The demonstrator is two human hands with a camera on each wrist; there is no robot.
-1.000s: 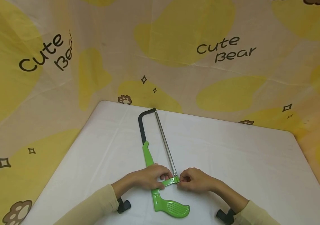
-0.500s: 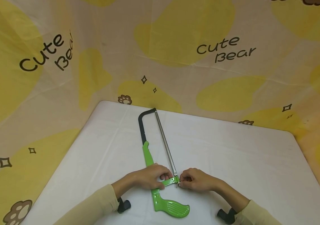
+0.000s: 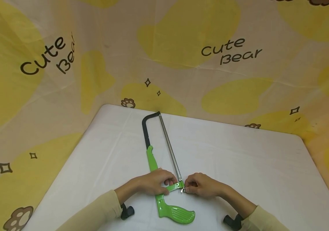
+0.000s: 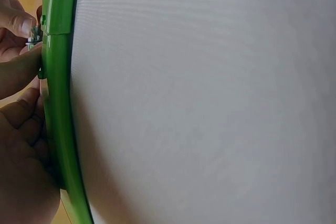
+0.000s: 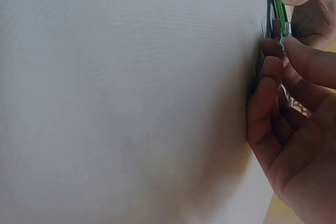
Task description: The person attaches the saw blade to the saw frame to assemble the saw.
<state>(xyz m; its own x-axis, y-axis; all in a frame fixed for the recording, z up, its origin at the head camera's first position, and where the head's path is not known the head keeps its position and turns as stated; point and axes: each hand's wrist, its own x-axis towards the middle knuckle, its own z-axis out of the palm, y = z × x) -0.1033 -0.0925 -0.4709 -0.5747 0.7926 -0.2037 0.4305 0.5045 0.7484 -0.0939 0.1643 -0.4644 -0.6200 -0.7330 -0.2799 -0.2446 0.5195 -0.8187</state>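
Observation:
A hacksaw lies on the table, with a green handle (image 3: 179, 214), a black front frame (image 3: 145, 128) and a silver blade (image 3: 169, 144) on its right side. My left hand (image 3: 156, 181) grips the green crosspiece (image 3: 173, 186) of the frame, thumb on the near side and fingers on the far side. At the crosspiece's right end sits a small metal wing nut (image 3: 183, 190), seen also in the left wrist view. My right hand (image 3: 203, 185) pinches this nut between thumb and forefinger; its other fingers are curled in the right wrist view.
The white tabletop (image 3: 248, 166) extends around the saw, its back edge against a yellow patterned cloth (image 3: 228, 93). Black camera mounts (image 3: 127, 212) hang under both wrists. The saw's far tip reaches close to the back edge.
The wing nut, covered by the right fingers at first, has come into sight and its wings have changed angle. Both hands and the saw stay almost where they were.

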